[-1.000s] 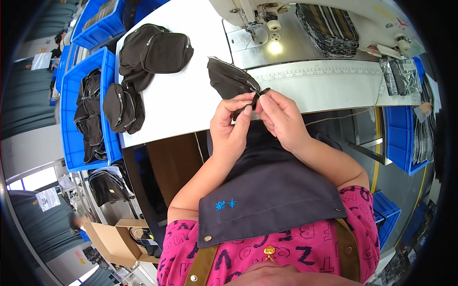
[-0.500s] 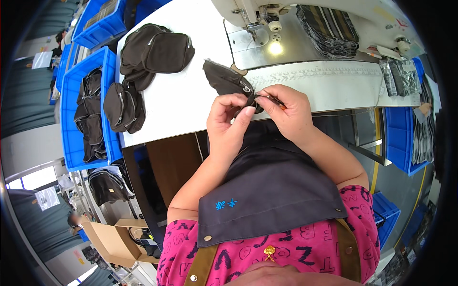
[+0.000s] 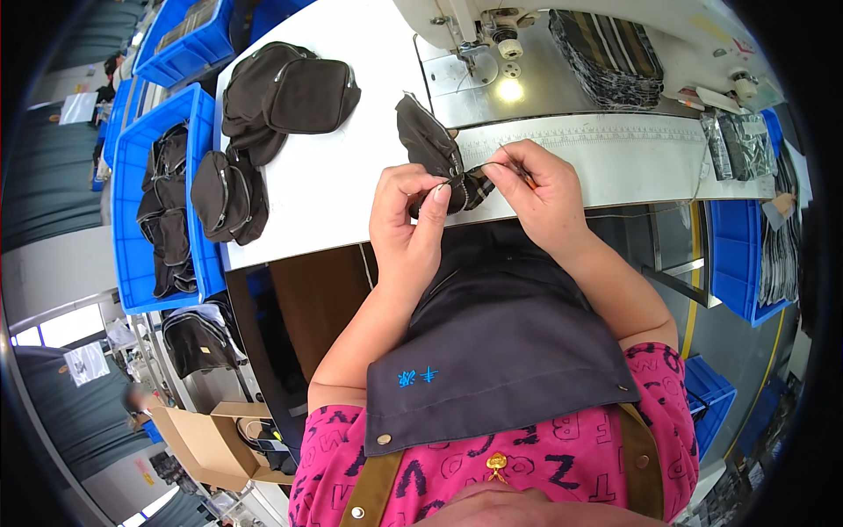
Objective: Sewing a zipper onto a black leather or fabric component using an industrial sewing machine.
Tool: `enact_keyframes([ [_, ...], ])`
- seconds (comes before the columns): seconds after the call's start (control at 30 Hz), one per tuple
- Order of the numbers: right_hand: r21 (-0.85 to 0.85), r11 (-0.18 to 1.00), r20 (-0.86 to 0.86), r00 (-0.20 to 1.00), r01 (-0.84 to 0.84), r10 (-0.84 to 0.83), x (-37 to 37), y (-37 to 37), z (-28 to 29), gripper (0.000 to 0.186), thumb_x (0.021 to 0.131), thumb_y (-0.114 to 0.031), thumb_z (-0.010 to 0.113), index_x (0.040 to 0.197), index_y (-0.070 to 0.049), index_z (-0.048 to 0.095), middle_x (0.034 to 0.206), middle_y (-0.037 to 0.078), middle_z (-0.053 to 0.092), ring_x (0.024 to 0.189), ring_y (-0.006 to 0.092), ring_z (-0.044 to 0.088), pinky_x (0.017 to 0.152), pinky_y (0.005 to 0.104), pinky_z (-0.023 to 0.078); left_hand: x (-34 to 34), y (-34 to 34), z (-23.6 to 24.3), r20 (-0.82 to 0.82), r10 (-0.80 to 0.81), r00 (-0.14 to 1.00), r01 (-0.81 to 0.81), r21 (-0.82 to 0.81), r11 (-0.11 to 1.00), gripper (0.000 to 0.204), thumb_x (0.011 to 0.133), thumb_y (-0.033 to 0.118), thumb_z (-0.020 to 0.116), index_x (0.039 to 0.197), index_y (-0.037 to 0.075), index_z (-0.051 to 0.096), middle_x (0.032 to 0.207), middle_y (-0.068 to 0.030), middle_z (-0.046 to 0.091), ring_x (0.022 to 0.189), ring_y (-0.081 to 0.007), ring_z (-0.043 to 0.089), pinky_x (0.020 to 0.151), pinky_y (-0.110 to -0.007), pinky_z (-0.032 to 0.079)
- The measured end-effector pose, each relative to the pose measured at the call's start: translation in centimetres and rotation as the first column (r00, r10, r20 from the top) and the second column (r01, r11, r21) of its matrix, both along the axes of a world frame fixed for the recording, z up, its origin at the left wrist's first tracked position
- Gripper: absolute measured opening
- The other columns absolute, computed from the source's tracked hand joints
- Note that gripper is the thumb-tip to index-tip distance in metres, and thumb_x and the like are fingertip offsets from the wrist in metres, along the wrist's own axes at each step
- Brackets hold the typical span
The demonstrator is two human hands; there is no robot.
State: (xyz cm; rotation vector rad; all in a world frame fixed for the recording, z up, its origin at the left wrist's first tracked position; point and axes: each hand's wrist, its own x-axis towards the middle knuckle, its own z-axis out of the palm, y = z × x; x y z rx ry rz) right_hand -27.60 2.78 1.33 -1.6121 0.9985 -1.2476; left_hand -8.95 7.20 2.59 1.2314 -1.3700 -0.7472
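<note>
A dark brown fabric piece with a zipper is held up at the table's front edge, its upper flap standing away from me. My left hand is closed, thumb and forefinger pinching it beside the zipper. My right hand is closed too and pinches a thin dark strip running from the piece. A small orange-ended object shows by my right fingers; its kind is hidden. Striped cloth peeks out between the hands.
Behind my hands stands a sewing machine with its lamp lit. Striped fabric pieces are stacked on its bed. Dark zipped pouches lie at left, near a blue bin of similar ones. Plastic-wrapped packets sit at right.
The fabric piece has turned more upright, and striped cloth now shows. My hands have moved slightly apart, with a strip stretched toward the right one.
</note>
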Motion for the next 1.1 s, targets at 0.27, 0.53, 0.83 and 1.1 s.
enact_keyframes([
  [0.27,0.086,0.936,0.227,0.922,-0.34,0.314,0.9,4.8,0.6,0.028,0.107,-0.026,0.049,0.117,-0.001,0.058,0.084,0.007,0.06,0.075,0.0172,0.058,0.073,0.0307,0.048,-1.1,-0.4,0.4,-0.184,-0.071,0.98,0.058,-0.077,0.995,0.012,0.093,-0.005,0.067,0.1,0.003,0.062,0.113,-0.012,0.065,0.103,-0.0157,0.062,0.09,-0.029,0.051],
  [0.53,0.348,0.887,0.306,0.931,-0.303,0.198,0.8,3.4,0.4,0.034,0.111,-0.028,0.042,0.106,0.0,0.06,0.075,0.002,0.051,0.069,0.0108,0.046,0.065,0.0276,0.041,-1.4,-0.4,0.3,-0.324,-0.113,0.939,0.106,-0.038,0.994,0.012,0.094,-0.007,0.065,0.102,0.001,0.062,0.115,-0.0147,0.067,0.107,-0.0182,0.064,0.095,-0.031,0.051],
  [0.83,0.321,0.902,0.31,0.932,-0.287,0.186,1.0,3.2,0.7,0.035,0.112,-0.029,0.042,0.105,0.0,0.06,0.077,0.001,0.051,0.07,0.0101,0.045,0.065,0.0272,0.04,-1.7,-0.3,0.2,-0.397,-0.137,0.908,0.139,-0.025,0.99,0.01,0.095,-0.006,0.064,0.103,0.0,0.062,0.118,-0.0162,0.066,0.106,-0.0173,0.064,0.094,-0.031,0.054],
  [1.1,0.369,0.878,0.363,0.917,-0.305,0.165,1.1,3.4,0.3,0.034,0.112,-0.029,0.042,0.105,-0.002,0.059,0.077,0.001,0.049,0.069,0.009,0.042,0.063,0.0265,0.038,-1.9,0.0,0.4,-0.448,-0.124,0.885,0.149,0.019,0.989,0.009,0.098,-0.006,0.061,0.105,0.0,0.06,0.12,-0.017,0.063,0.104,-0.0161,0.065,0.09,-0.032,0.059],
])
